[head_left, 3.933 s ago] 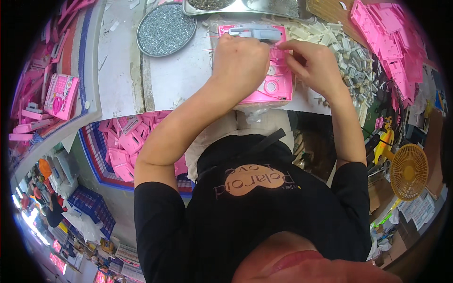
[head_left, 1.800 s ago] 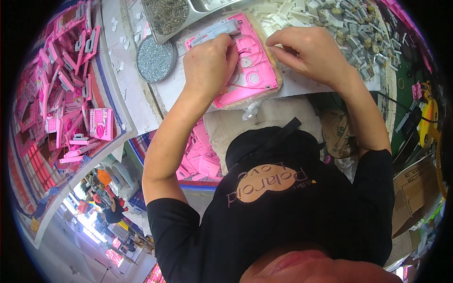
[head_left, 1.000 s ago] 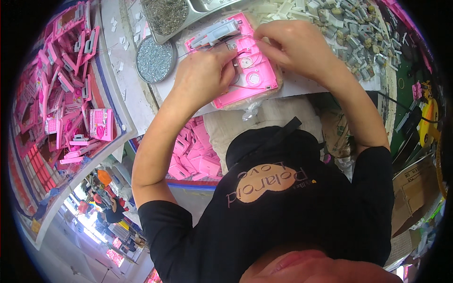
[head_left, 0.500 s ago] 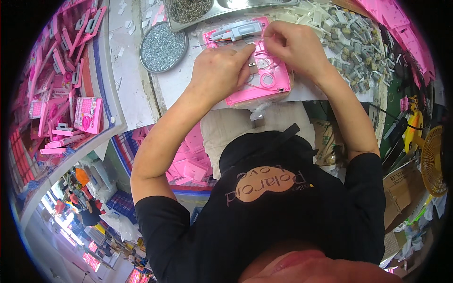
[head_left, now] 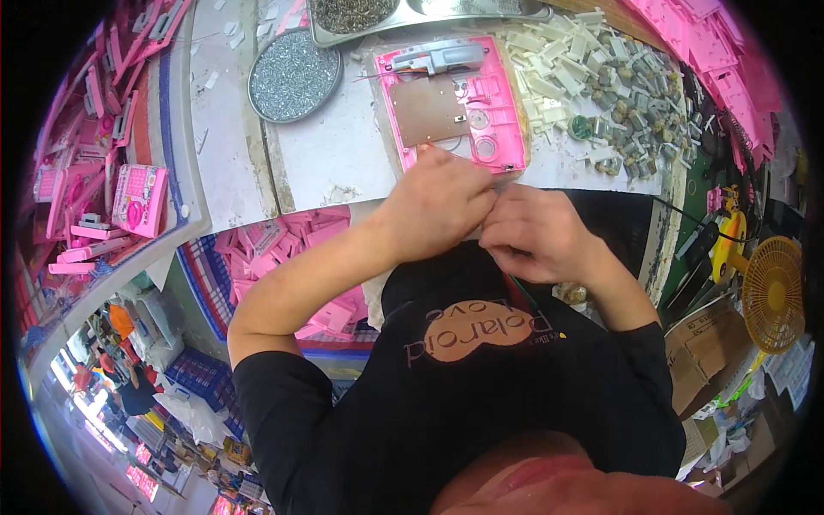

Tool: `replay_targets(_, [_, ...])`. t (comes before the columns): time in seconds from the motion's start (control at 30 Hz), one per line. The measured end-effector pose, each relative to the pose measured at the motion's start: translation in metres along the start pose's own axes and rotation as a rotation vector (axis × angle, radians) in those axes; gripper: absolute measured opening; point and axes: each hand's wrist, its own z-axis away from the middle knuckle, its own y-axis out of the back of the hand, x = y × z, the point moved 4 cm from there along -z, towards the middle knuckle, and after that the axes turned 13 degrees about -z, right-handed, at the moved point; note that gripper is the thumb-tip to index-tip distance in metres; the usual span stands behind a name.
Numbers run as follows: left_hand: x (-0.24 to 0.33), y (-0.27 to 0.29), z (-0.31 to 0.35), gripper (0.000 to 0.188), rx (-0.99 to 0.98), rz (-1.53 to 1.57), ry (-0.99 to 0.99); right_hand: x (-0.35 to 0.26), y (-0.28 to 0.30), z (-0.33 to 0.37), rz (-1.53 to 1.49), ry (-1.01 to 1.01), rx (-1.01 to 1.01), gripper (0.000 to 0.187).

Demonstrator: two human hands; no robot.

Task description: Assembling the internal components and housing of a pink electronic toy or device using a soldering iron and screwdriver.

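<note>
A pink plastic toy housing [head_left: 493,107] lies open on the white bench, with a brown circuit board [head_left: 427,112] inside it and a grey tool [head_left: 438,57] across its far end. My left hand [head_left: 433,206] and my right hand [head_left: 532,232] are pulled back to the bench's near edge, close to my chest. Their fingertips meet and pinch something very small that I cannot make out. Neither hand touches the housing.
A round tray of screws [head_left: 292,75] sits left of the housing, a metal tray [head_left: 360,13] beyond it. A heap of small white and grey parts [head_left: 601,94] lies to the right. Pink housings fill a crate [head_left: 266,249] below and shelves [head_left: 112,172] at left. A yellow fan [head_left: 772,292] stands right.
Both hands have left the pink housing and drawn back toward my body, where they now pinch together. The housing's circuit board is uncovered.
</note>
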Motion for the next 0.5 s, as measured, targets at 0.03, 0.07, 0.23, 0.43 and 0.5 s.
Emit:
replay_targets(0.03, [0.003,-0.005,0.007,0.018,0.0,-0.016,0.015,0.005,0.006,-0.005,-0.01,-0.021,0.006,0.031])
replay_targets(0.07, [0.007,-0.009,0.013,0.022,-0.003,-0.029,0.028,0.01,0.009,-0.008,-0.021,-0.045,0.015,0.033])
replay_targets(0.23, [0.001,0.008,0.041,0.008,0.271,0.011,0.197,0.043,0.001,-0.013,0.492,-0.067,-0.157,0.05])
replay_targets(0.43, [-0.017,0.0,0.095,0.016,0.192,-0.143,0.635,0.035,-0.047,-0.03,0.546,-0.065,-0.052,0.047])
replay_targets(0.5, [0.005,-0.021,0.102,0.014,0.013,-0.086,0.619,0.031,-0.052,-0.034,0.531,-0.072,-0.068,0.042])
